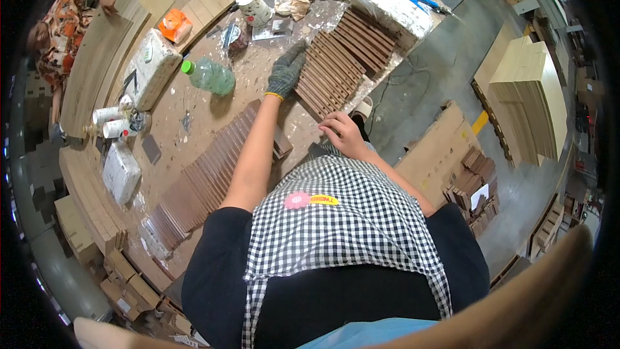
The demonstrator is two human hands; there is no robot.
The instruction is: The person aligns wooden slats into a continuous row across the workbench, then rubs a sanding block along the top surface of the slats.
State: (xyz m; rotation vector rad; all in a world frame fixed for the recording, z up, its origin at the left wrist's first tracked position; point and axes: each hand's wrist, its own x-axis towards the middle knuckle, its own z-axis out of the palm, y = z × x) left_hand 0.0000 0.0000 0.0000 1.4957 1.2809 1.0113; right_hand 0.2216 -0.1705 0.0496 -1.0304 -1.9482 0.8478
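My left hand (286, 72), in a grey knit glove with a yellow cuff, lies with its fingers stretched along the left side of a row of brown wooden strips (330, 72). The strips sit close together on the worktable (194, 116). At the near end of this row is my bare right hand (345, 136), its fingers loosely bent and slightly apart. No object shows in it; whether its fingertips touch the nearest strip I cannot tell. A second batch of brown strips (367, 40) adjoins the row at the far right. Another long row (206, 171) runs toward the near left.
A green-capped bottle (210, 76), a jar (235, 37) and a white tub (254, 8) stand on the table. White wrapped blocks (394, 10) and a blue tool (423, 1) lie far right. Stacked boards (526, 100) stand right. Another person (71, 32) is at far left.
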